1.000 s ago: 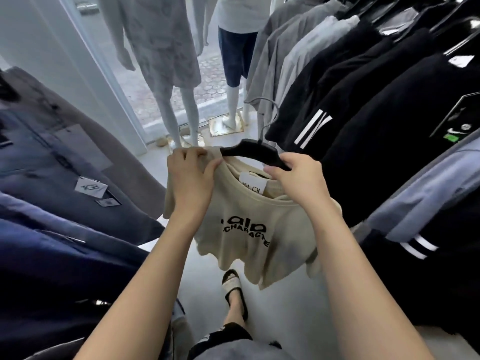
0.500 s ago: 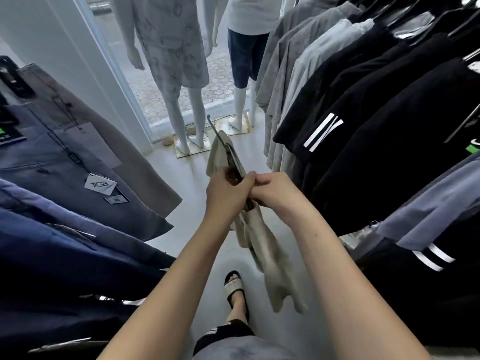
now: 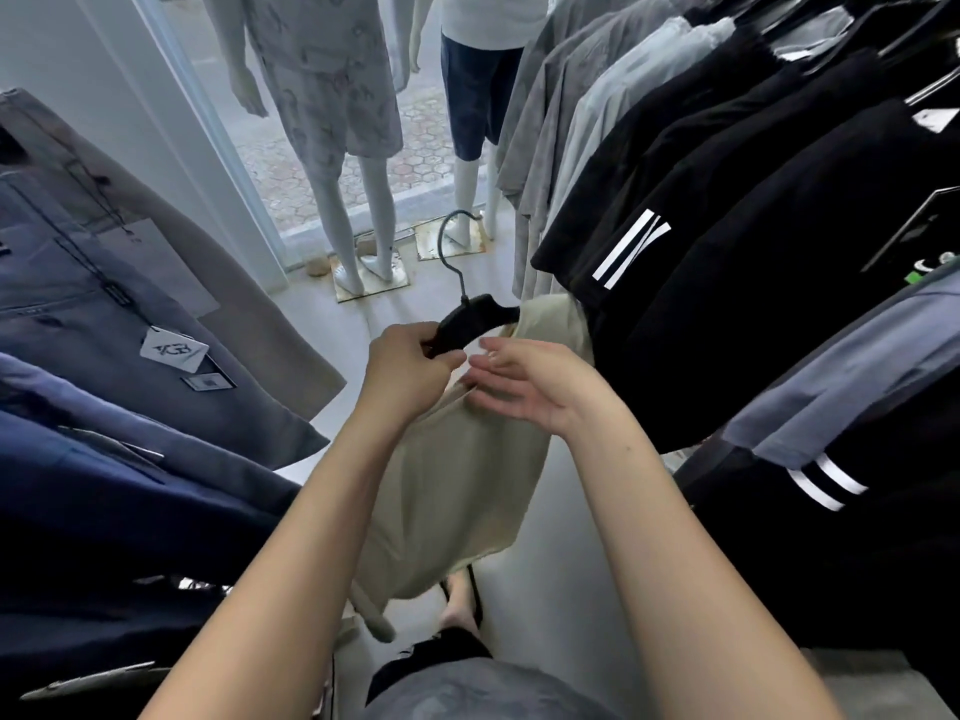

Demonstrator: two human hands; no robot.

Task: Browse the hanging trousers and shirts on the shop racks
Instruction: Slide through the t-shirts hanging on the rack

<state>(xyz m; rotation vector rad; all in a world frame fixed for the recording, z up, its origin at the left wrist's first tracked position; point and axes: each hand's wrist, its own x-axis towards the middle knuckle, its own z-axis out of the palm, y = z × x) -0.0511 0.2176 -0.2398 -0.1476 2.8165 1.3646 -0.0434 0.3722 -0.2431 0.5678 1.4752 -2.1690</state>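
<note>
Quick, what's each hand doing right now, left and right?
Left hand: grips the black hanger carrying the beige shirt.
Right hand: open, fingers straight, touching the shirt's top edge.

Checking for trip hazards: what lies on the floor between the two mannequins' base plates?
In the head view, bare pale floor separates the left mannequin's base plate from the right one's; the black hanger's hook overlaps it.

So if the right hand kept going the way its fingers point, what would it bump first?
Probably the left hand, which grips the black hanger. The right hand's open fingers point left, nearly touching it above the beige shirt.
</note>
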